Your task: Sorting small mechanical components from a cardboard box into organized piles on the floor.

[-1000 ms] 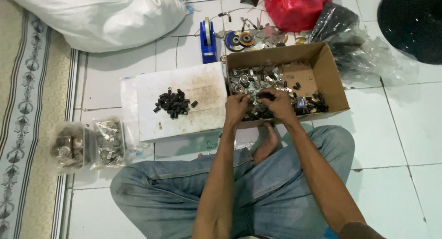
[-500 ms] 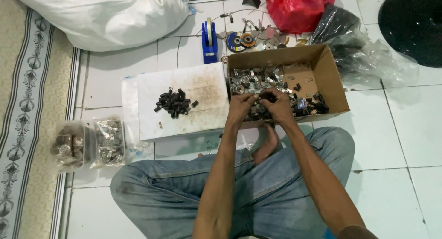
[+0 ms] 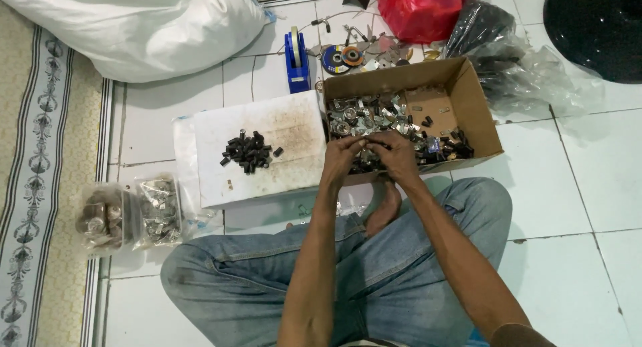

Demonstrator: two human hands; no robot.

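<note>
Together, both hands (image 3: 370, 151) pinch small parts over the cardboard box (image 3: 476, 106).

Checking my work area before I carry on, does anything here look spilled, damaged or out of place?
Nothing looks spilled. The small black parts sit in one neat pile on the stained white board, and the metal pieces stay inside the cardboard box, where both hands are working.
</note>
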